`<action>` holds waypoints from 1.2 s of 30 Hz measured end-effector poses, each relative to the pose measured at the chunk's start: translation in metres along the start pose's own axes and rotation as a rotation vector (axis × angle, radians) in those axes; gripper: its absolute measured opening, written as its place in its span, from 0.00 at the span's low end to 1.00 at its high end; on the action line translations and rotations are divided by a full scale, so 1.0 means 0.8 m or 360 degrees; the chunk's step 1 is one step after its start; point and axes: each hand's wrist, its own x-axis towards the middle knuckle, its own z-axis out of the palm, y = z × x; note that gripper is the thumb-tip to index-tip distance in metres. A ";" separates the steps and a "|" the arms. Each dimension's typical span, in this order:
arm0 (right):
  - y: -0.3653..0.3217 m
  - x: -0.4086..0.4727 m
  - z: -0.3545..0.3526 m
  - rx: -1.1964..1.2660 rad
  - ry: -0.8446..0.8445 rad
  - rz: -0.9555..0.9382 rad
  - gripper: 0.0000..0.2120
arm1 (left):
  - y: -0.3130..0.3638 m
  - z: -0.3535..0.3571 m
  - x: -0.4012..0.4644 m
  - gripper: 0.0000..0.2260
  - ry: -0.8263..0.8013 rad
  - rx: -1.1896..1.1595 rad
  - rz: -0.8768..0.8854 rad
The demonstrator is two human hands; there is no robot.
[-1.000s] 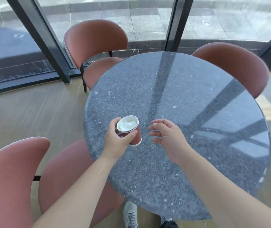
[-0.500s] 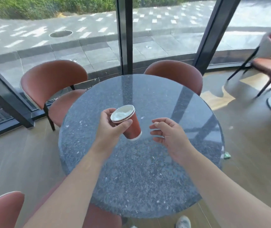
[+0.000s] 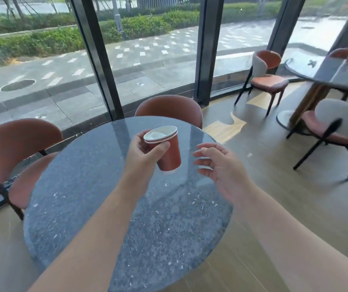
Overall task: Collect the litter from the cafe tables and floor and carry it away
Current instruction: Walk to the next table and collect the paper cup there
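The left hand (image 3: 141,153) is gripping a red paper cup (image 3: 165,148) just under its rim, with the thumb across the near wall and the other fingers wrapping the far side. It is holding the cup tilted, clear above the round stone table (image 3: 97,207). Something white and crumpled, probably a napkin, is sitting inside the cup. The right hand (image 3: 221,167) is hovering just beside the cup, holding nothing, its fingers (image 3: 202,163) loosely bent and spread.

The risk here is the tilt: with the mouth leaning away from the person, the white wad or any leftover liquid could be slipping out onto the table or the wooden floor (image 3: 274,186), making fresh litter. The grip also looks light and high on a soft paper wall, so squeezing harder could be buckling the cup.
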 end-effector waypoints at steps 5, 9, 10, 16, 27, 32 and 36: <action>-0.049 -0.043 -0.094 0.0045 0.0143 -0.0079 0.05 | -0.003 0.111 -0.022 0.24 -0.0189 0.0029 -0.0021; -0.090 -0.081 -0.180 0.0098 0.0264 -0.0151 0.06 | -0.008 0.207 -0.043 0.24 -0.0315 -0.0007 -0.0063; -0.099 -0.091 -0.203 0.0104 0.0295 -0.0170 0.05 | -0.010 0.233 -0.050 0.24 -0.0357 -0.0015 -0.0070; -0.143 -0.147 -0.330 0.0127 0.0502 -0.0304 0.05 | -0.027 0.378 -0.094 0.22 -0.0619 -0.0018 -0.0074; -0.192 -0.240 -0.513 0.0144 0.0930 -0.0496 0.05 | -0.064 0.592 -0.147 0.24 -0.1021 -0.0049 -0.0156; -0.204 -0.259 -0.575 0.0175 0.1080 -0.0537 0.05 | -0.082 0.669 -0.148 0.24 -0.1187 -0.0044 -0.0168; -0.208 -0.254 -0.619 0.0184 0.1206 -0.0540 0.05 | -0.108 0.725 -0.136 0.22 -0.1334 -0.0069 -0.0214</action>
